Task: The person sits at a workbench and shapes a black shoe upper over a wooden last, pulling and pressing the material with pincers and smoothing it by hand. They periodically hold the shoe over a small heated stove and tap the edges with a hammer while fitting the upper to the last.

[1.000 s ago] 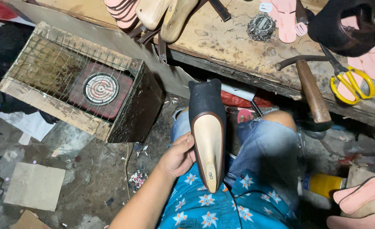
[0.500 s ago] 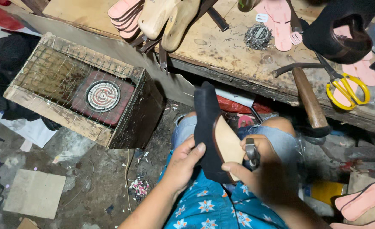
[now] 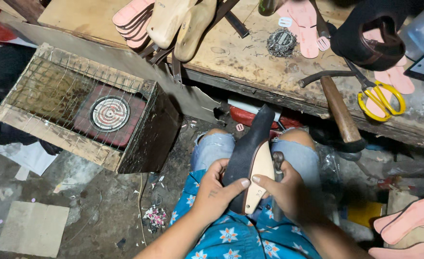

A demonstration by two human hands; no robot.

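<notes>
A black shoe upper stretched over a tan, smooth shoe form (image 3: 255,163) was held upside down over the lap, between the knees of a seated person in faded, torn denim shorts (image 3: 212,146) and a blue shirt with white flowers (image 3: 231,237). Its toe was pointed away from the body, toward the edge of a worn wooden workbench (image 3: 231,52). The left hand (image 3: 216,192) was wrapped around the black side of the shoe, with the thumb laid across the tan sole. The left forearm was brought in from the lower left. The right hand (image 3: 286,192) was closed against the opposite edge of the sole, and a dark metal tool (image 3: 277,160) was gripped in it, the tool's head resting just beside the sole's rim. Both hands were thus clamped, close together, with the fingertips nearly touching over the sole.

To the left of the knees, a wooden crate covered with wire mesh (image 3: 77,108) was set on the dirty floor, and a red plate with a round spiral heating coil (image 3: 109,113) was seen inside it. On the workbench, pale wooden shoe forms (image 3: 178,24), pink insoles (image 3: 132,19), a round wire brush (image 3: 280,42), a wooden-handled hammer (image 3: 339,112) and yellow-handled scissors (image 3: 377,96) were laid out, well apart from the hands.
</notes>
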